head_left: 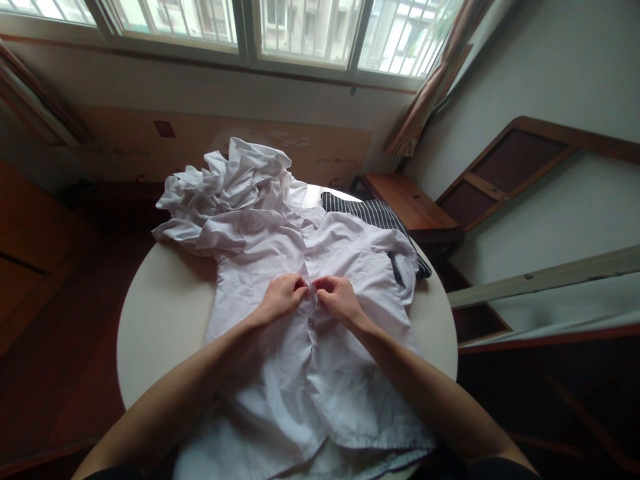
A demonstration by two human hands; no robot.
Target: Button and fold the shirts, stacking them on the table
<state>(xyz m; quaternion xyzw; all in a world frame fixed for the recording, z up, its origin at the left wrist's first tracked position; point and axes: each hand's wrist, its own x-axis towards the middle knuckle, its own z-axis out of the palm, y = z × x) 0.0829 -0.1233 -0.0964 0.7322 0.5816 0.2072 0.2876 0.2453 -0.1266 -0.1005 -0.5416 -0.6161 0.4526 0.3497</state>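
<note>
A white short-sleeved button-up shirt (260, 360) lies face up across the round table, its collar away from me and its hem hanging past the near edge. At the middle of the front placket, my left hand (285, 293) pinches the cloth between thumb and fingers. My right hand (339, 299) pinches the same placket from the other side, the fingertips of both hands almost meeting. Whatever button sits between them is hidden by the fingers. Small buttons show on the placket above, near the collar.
A heap of crumpled white clothes (230, 180) sits at the table's back left. Black-and-white striped cloth (367, 210) lies folded at the back right, partly under the shirt. The round white table (155, 320) stands before a window, with a wooden bench (410, 203) beyond it.
</note>
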